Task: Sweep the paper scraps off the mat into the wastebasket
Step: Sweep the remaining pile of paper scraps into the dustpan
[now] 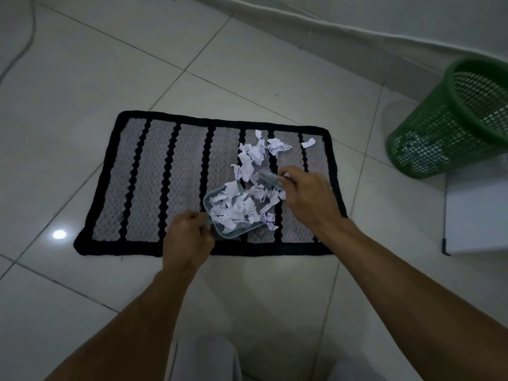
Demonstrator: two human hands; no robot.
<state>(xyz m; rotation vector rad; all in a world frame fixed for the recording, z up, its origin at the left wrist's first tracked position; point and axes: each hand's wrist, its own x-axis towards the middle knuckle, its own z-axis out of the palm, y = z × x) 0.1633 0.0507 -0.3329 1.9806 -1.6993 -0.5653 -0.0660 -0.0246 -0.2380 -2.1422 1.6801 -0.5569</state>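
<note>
1. Paper scraps (258, 154): a loose run lies on the right half of the mat (154, 174). A heap already sits in the dustpan (232, 234), and one stray scrap (308, 143) lies apart near the mat's far right corner.
2. Dustpan: it rests on the mat, with its mouth facing the scraps. The left hand (187, 237) grips its handle with curled fingers.
3. Brush (268, 178): blurred, and held in the closed fingers of the right hand (308, 193), just beyond the heap.
4. Step in hand, as judged: sweeping scraps into the pan. Roughly half appear collected, and emptying has not begun.
5. The next move calls for drawing the far scraps and the stray one toward the pan mouth, keeping the pan edge flat on the mat.
6. Wastebasket (450, 119): green mesh, upright on the tiled floor, well apart to the right of the mat.
7. Count: one mat, one dustpan, one brush, one wastebasket, two hands. The scraps are too many and too overlapped to count.
</note>
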